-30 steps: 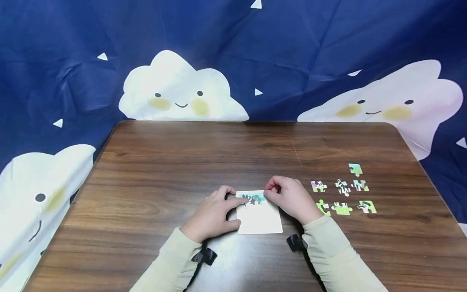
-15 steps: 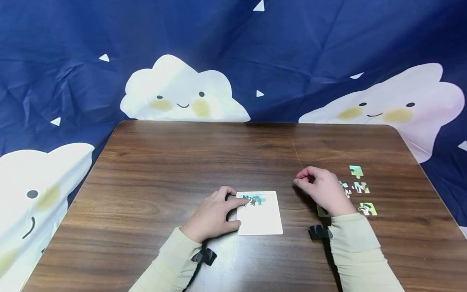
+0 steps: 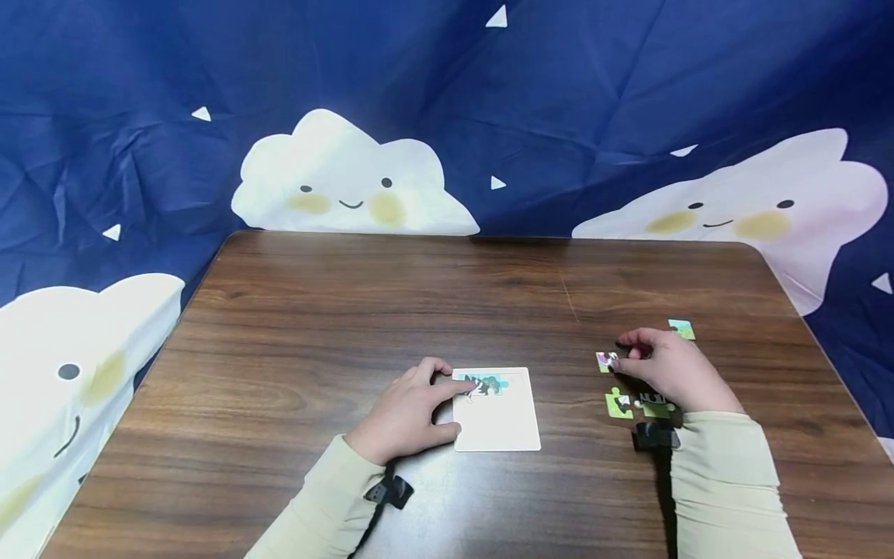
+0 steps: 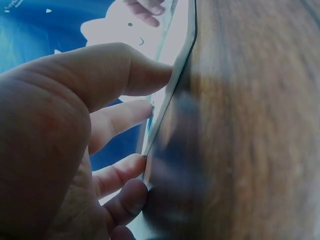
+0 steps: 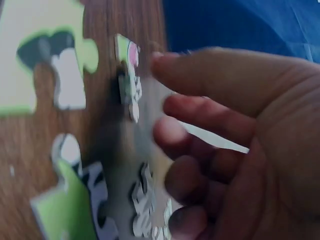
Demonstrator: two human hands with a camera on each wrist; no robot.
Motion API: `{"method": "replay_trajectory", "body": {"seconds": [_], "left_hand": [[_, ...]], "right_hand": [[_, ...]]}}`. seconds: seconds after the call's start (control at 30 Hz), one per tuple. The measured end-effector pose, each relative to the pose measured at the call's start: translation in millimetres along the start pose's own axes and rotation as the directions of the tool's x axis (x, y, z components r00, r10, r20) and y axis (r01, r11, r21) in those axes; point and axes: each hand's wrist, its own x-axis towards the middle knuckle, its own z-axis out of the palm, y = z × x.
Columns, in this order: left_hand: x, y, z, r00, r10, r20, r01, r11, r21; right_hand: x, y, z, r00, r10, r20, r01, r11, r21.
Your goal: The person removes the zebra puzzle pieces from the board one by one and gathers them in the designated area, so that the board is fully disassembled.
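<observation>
A white square puzzle board (image 3: pixel 497 425) lies in front of me, with joined blue-green picture pieces (image 3: pixel 496 383) along its top. My left hand (image 3: pixel 405 411) steadies it: the index finger rests on the pieces, the thumb touches the left edge, and another fingertip meets the upper left corner. My right hand (image 3: pixel 676 371) is over the loose jigsaw pieces, thumb and fingers apart and loosely bent, holding nothing. Nearest its fingertips is a piece with a pink patch (image 3: pixel 604 362). Just below lie a green piece (image 3: pixel 618 404) and another green piece (image 3: pixel 655 409), partly covered by the hand.
A blue-green piece (image 3: pixel 682 330) lies behind the right hand. In the right wrist view a black-and-white piece (image 5: pixel 143 202) stands out near the fingers. The brown wooden table (image 3: pixel 314 310) ends at a blue cloth (image 3: pixel 531 93) printed with clouds.
My right hand has moved right, from the top right of the board to the loose pieces, now covering several of them. My left hand has stayed on the board.
</observation>
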Motion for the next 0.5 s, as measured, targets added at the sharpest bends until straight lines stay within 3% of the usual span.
{"method": "replay_trajectory", "body": {"seconds": [0.17,0.5], "left_hand": [[0.2,0.1,-0.8,1.000,-0.005,0.001,0.005,1.000,0.007],[0.1,0.9,-0.8,1.000,-0.010,0.023,0.010,1.000,0.012]], "right_hand": [[0.8,1.7,2.7,0.998,-0.010,0.062,0.010,1.000,0.007],[1.7,2.6,5.8,0.999,0.019,0.031,-0.019,1.000,0.005]]}}
